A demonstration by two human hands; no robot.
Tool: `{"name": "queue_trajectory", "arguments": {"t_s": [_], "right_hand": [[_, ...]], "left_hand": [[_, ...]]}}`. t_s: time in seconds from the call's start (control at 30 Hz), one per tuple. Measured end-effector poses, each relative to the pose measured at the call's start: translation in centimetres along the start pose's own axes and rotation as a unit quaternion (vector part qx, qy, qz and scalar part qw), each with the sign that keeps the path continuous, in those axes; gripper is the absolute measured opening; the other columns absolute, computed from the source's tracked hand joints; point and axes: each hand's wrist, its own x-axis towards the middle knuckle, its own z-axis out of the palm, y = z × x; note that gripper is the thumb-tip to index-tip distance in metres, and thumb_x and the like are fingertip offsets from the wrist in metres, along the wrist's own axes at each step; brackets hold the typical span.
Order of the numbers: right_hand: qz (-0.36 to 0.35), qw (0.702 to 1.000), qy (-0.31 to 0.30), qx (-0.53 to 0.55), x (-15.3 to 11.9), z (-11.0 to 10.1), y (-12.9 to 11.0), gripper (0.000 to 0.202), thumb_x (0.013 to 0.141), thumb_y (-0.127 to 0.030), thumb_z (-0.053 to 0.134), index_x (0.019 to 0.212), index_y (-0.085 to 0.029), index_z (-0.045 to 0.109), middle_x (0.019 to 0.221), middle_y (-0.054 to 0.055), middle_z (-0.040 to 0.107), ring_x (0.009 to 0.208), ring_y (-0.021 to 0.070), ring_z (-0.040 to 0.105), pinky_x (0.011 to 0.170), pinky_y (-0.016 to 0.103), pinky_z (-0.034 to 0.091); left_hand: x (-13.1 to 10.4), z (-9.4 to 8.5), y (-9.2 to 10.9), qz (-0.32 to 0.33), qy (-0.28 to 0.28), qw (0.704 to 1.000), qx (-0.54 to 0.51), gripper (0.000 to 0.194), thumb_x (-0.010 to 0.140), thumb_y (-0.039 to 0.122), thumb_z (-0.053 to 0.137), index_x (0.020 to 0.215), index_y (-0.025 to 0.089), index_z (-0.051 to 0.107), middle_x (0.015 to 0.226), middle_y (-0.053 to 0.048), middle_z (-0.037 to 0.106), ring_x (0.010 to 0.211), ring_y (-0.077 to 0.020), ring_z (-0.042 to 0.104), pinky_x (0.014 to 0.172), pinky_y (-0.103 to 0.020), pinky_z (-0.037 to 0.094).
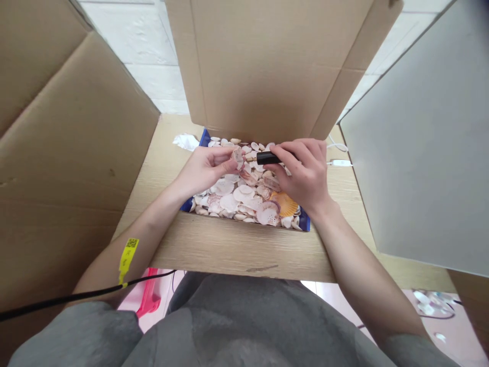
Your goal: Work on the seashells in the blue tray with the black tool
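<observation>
Between the thumb and fingers of my left hand is a small pinkish-white seashell, tilted up over the tray. My right hand grips a small black mini drill, a stubby cylinder with a brass-coloured tip pointing left at the shell. Whether the tip touches the shell I cannot tell. Below both hands, a shallow blue-edged tray is filled with many loose seashells, mostly white and pinkish. A larger orange scallop shell lies at the right, under my right wrist.
A tall cardboard panel stands right behind the tray. Cardboard walls the left side, a grey panel the right. Crumpled white wrapping lies left of the tray; a white cord with an inline switch lies on the right.
</observation>
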Motion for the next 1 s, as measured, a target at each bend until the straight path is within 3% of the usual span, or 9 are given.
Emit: {"name": "queue_trajectory", "arguments": {"t_s": [1.0], "right_hand": [[-0.025, 1.000, 0.006, 0.013, 0.19, 0.21, -0.12, 0.031, 0.088, -0.036, 0.060, 0.118, -0.030, 0.058, 0.108, 0.003, 0.069, 0.102, 0.0212, 0.056, 0.091, 0.040, 0.038]], "left_hand": [[0.06, 0.04, 0.24, 0.004, -0.042, 0.999, -0.029, 0.036, 0.084, 0.043, 0.067, 0.108, 0.016, 0.072, 0.111, -0.010, 0.073, 0.096, -0.0216, 0.071, 0.090, -0.035, 0.057]]}}
